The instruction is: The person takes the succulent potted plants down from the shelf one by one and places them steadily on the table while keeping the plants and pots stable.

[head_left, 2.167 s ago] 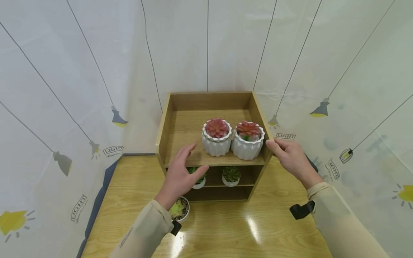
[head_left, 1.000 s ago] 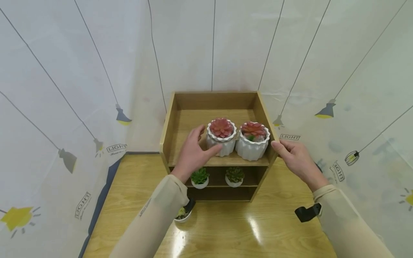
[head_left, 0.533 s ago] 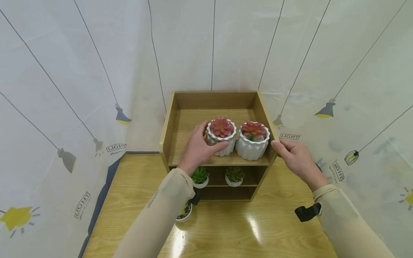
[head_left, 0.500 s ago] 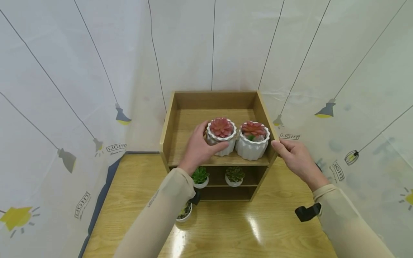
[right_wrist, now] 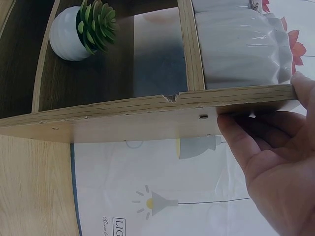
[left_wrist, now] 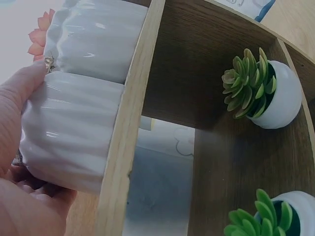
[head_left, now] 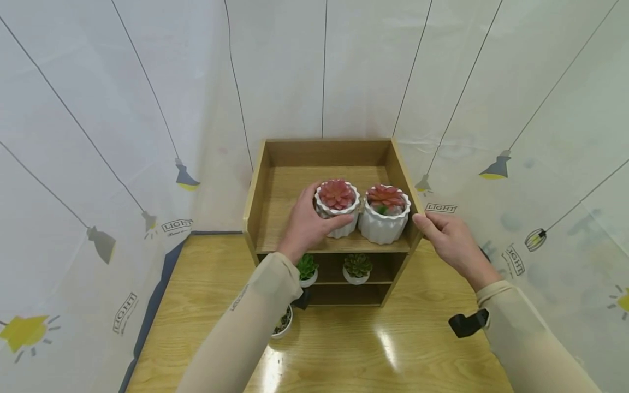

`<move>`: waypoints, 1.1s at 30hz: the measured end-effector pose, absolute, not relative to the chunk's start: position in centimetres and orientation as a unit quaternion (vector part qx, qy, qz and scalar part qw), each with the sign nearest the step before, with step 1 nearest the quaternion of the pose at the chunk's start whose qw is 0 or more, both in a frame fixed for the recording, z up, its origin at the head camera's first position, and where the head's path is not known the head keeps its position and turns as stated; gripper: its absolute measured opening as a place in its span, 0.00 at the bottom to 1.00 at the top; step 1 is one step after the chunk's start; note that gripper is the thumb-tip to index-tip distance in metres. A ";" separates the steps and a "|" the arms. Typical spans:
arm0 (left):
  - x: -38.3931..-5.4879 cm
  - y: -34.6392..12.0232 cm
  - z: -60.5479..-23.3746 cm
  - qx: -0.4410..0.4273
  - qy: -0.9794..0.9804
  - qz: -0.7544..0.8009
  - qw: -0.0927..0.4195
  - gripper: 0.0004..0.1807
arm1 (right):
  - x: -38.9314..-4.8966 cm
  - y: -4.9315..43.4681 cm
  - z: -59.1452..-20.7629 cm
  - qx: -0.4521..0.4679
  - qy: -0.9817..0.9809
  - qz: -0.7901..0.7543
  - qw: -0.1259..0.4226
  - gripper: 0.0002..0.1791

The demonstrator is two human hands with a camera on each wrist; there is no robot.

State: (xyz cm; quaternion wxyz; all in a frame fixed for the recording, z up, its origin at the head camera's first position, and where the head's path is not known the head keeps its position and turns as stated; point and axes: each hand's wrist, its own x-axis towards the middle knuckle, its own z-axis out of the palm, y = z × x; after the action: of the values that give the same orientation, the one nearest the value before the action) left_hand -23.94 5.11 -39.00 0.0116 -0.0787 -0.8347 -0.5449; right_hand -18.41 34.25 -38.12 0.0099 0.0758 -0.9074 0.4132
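Note:
Two white fluted pots with red succulents stand side by side on the top tier of a wooden shelf point(head_left: 282, 196). My left hand point(head_left: 307, 221) grips the left potted succulent point(head_left: 337, 195), thumb along its front and fingers round its left and back. Beside it, the right potted succulent point(head_left: 384, 215) sits near the shelf's right side wall. My right hand point(head_left: 449, 240) pinches that side wall's front upper edge, thumb on top. In the right wrist view the fingers point(right_wrist: 241, 140) press the panel's outer face. The left wrist view shows both pots point(left_wrist: 74, 128) resting on the top board.
Below, the middle tier bears two small green succulents, one on the left point(head_left: 307, 267) and one on the right point(head_left: 357, 267). Another small potted plant point(head_left: 282, 322) stands on the wooden table point(head_left: 344, 349) at front left, partly hidden by my sleeve. A lamp-printed sheet point(head_left: 285, 65) surrounds the table.
My left hand has moved right and closed round the left potted succulent. My right hand keeps its hold on the shelf's side wall. The pots stand where they stood.

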 end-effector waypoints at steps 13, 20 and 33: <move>-23.6 4.0 -38.7 -0.082 -0.864 -0.497 0.016 0.50 | -18.6 33.8 -38.1 0.077 -0.905 0.417 0.017 0.28; -23.5 4.0 -38.7 -0.081 -0.871 -0.484 0.022 0.48 | -18.5 33.9 -38.1 0.073 -0.906 0.416 0.009 0.30; -22.8 3.8 -38.7 -0.086 -0.872 -0.482 0.025 0.48 | -18.4 34.2 -38.0 0.073 -0.909 0.409 0.012 0.31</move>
State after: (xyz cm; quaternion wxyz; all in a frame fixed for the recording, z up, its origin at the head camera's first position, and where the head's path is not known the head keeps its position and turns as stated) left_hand -22.85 3.84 -38.73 0.0249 -0.0860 -0.8717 -0.4818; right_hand -18.43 34.25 -38.04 0.0115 0.0728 -0.9095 0.4092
